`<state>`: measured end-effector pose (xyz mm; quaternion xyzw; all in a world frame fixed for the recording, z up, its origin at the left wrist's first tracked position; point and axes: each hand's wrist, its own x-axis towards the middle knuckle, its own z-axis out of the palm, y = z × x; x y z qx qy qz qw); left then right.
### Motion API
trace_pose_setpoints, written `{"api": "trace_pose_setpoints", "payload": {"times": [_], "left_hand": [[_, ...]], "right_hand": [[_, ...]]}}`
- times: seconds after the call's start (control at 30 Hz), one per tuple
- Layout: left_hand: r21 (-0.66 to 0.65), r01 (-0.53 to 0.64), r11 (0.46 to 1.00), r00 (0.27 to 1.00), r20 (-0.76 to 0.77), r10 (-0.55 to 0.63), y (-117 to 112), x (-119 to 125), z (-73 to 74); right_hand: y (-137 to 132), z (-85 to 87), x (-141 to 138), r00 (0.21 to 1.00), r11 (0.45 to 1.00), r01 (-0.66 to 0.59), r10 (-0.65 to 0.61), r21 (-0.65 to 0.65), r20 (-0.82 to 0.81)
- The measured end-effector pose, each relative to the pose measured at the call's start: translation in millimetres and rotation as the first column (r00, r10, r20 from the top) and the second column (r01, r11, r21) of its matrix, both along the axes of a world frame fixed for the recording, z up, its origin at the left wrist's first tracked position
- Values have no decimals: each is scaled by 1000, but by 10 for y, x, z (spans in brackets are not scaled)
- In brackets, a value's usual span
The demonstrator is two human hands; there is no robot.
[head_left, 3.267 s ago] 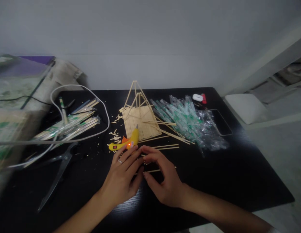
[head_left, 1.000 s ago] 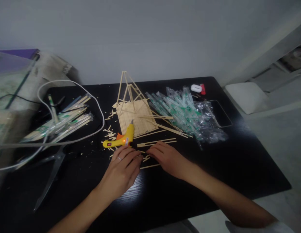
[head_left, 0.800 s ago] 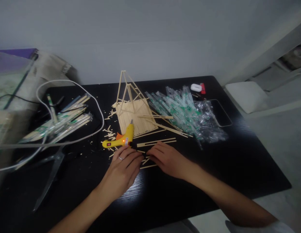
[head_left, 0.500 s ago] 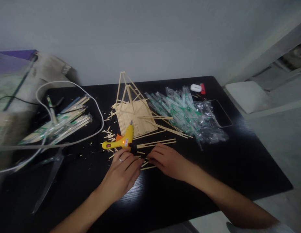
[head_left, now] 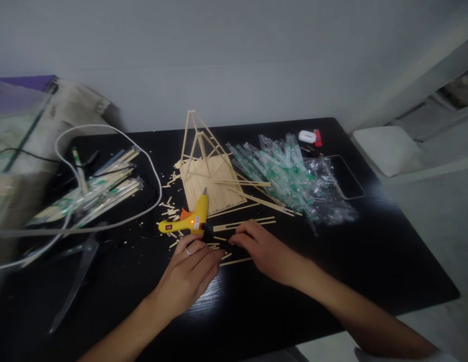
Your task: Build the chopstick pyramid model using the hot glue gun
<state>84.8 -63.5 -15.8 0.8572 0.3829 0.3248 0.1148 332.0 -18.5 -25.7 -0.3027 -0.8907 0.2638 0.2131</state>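
Observation:
My left hand (head_left: 193, 266), with a ring on one finger, rests low over the table. Its fingers are bent together, and a short wooden stick (head_left: 226, 256) shows at their tips; whether it is gripped is unclear. Just right of it, my right hand (head_left: 262, 250) hovers with bent, slightly parted fingers and nothing visible in them. A yellow glue gun (head_left: 198, 216) stands behind my left hand, its orange light lit and nozzle up. Behind it sits a slatted stick base (head_left: 213, 188) bearing an upright stick frame (head_left: 202, 146). A longer stick (head_left: 236, 262) lies between my hands.
Loose sticks (head_left: 252, 222) lie behind my right hand. Crumpled clear wrappers (head_left: 283, 166) and a phone-like dark slab (head_left: 347, 178) are at the right, near a white case (head_left: 307, 137). Wrapped sticks (head_left: 105, 188) and a looping white cable (head_left: 156, 176) occupy the left.
My right hand has drawn slightly away from my left fingertips, uncovering more of the sticks between them. My left hand and the glue gun stay nearly in place.

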Motion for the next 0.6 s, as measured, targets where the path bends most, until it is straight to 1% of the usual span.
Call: {"api": "trace_pose_setpoints", "payload": {"times": [0.1,0.3,0.47,0.6], "left_hand": [[17,-13,1000,1000,2,13,4,14,10],[5,-73,997,995,-68,73,4,43,3],[9,-79,997,991,-109,79,-4,68,-25],[-12,-75,997,993,-94,73,-9,74,-34]], "right_hand": [[23,-26,-3,998,999,47,-48,-27,-49],[82,-50,-29,983,993,116,-115,-1,-146],[107,-71,-12,971,984,176,-172,12,-168],[130,-79,44,972,979,192,-180,65,-154]]}}
